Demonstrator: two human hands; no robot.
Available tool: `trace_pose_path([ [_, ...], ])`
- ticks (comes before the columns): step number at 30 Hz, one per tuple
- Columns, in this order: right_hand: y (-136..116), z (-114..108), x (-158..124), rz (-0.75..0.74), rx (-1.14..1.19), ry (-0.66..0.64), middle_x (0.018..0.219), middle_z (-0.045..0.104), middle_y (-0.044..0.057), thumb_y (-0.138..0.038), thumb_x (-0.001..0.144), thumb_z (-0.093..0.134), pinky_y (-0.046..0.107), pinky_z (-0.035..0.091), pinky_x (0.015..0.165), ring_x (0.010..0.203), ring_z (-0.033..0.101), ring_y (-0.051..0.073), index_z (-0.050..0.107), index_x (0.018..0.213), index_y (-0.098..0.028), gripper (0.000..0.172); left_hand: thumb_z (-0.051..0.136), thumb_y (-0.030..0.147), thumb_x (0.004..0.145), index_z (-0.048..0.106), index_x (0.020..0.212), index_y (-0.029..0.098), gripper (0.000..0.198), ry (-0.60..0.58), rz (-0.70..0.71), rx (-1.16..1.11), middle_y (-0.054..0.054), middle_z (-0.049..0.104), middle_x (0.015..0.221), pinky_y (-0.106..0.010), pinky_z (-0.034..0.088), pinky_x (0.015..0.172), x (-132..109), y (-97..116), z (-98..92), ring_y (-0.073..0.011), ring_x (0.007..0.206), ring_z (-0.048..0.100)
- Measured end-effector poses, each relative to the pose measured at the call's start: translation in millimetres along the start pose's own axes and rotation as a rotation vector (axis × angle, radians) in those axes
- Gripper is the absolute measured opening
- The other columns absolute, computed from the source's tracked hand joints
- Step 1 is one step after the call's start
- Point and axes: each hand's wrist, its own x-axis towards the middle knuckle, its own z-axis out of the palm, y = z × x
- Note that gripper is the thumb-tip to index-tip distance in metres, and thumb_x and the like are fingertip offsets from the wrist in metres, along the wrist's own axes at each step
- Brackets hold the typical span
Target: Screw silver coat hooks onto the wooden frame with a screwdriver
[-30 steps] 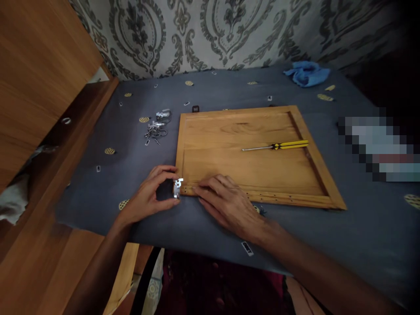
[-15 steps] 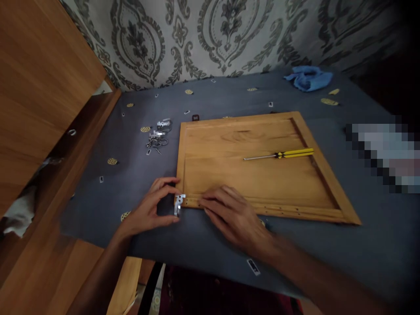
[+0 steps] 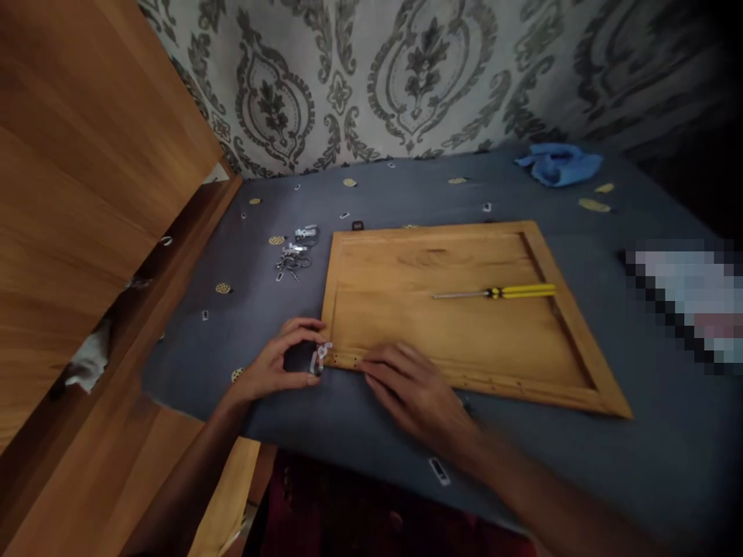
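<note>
The left hand (image 3: pixel 267 370) holds a metal hinge (image 3: pixel 320 357) between the thumb, below it, and the fingertips, above it, at the near left corner of a framed wooden panel (image 3: pixel 388 302). The hinge is blurred, so whether it lies flat on the wood or only leans against the edge is hard to say. The right hand (image 3: pixel 415 387) rests on the panel's near rail, a little to the right of the hinge, its fingers bent and drawn together at the tips; I cannot tell whether they pinch anything small. Small dark holes (image 3: pixel 355 359) show in the rail between the hinge and the right fingertips. A yellow and black screwdriver (image 3: pixel 525 291) lies across the right half of the panel, its shaft pointing left. Beyond the left hand, beside the panel's far left corner, more metal hinges (image 3: pixel 299 249) lie in a loose group. The panel lies on a grey patterned tablecloth (image 3: pixel 186 363), with a crumpled blue cloth (image 3: pixel 560 164) near the far right and a patterned curtain (image 3: pixel 342 93) behind.
</note>
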Motion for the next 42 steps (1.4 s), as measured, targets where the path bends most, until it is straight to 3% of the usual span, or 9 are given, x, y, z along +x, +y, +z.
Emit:
trace_pose_path([
  [11,-9,10,13,0.078,-0.081,-0.084,0.094,0.070,0.009,-0.012,0.097,0.054,0.035,0.055,0.077,0.089,0.064,0.021,0.071,0.101,-0.015,0.019,0.081,0.044,0.081,0.064,0.117,0.025,0.043,0.001,0.170,0.209,-0.011,0.052,0.137,-0.057,0.038,0.113,7,-4,6.4,-0.0320,0.134,0.047],
  [16,-4,17,19,0.165,-0.057,-0.001,0.086,0.069,0.006,-0.011,0.096,0.053,0.031,0.053,0.072,0.082,0.064,0.018,0.071,0.097,-0.017,0.020,0.081,0.038,0.081,0.059,0.118,0.026,0.045,0.012,0.262,0.296,-0.011,0.053,0.137,-0.054,0.042,0.109,10,-2,16.7,-0.0329,0.133,0.047],
  [22,-3,18,12,0.037,-0.057,0.017,0.093,0.071,0.009,-0.013,0.099,0.051,0.034,0.056,0.074,0.086,0.064,0.020,0.069,0.108,-0.016,0.020,0.079,0.035,0.083,0.055,0.117,0.025,0.044,-0.012,0.290,0.372,-0.011,0.052,0.137,-0.050,0.045,0.105,7,2,19.7,-0.0315,0.130,0.049],
  [42,-9,17,11,-0.056,-0.164,-0.021,0.106,0.077,0.011,-0.012,0.100,0.050,0.039,0.060,0.082,0.093,0.070,0.021,0.070,0.112,-0.011,0.023,0.073,0.038,0.089,0.051,0.125,0.024,0.044,-0.045,0.302,0.399,-0.012,0.051,0.137,-0.049,0.044,0.105,5,5,21.5,-0.0303,0.131,0.046],
])
